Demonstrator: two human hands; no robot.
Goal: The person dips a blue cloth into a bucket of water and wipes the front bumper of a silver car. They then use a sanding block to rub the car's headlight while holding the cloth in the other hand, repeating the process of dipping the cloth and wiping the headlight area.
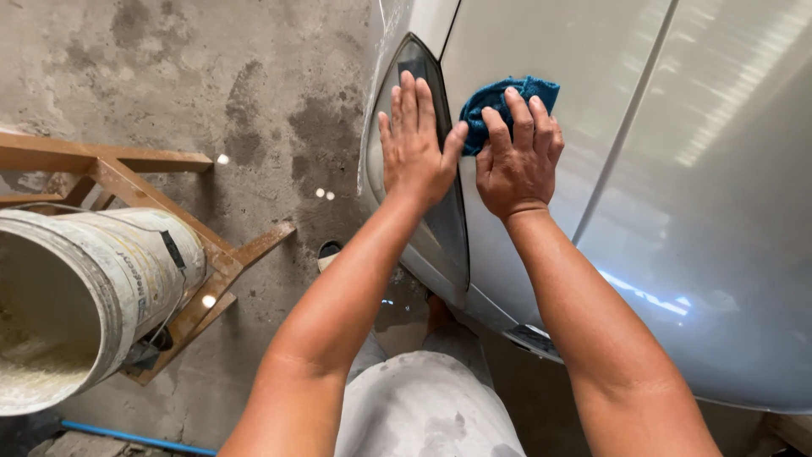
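Note:
A silver car body (677, 220) fills the right side of the view, with a dark headlight (444, 241) at its front corner. My left hand (414, 144) lies flat and open on the headlight, fingers spread upward. Just beside it, my right hand (518, 156) presses a crumpled blue cloth (499, 101) against the silver panel; part of the cloth is hidden under my fingers.
A dirty white bucket (93, 288) rests tilted on a rusty metal frame (152, 190) at the left. The floor (254, 101) is stained concrete. A blue pipe (135, 437) lies at the bottom left. My light trousers (423, 406) show below my arms.

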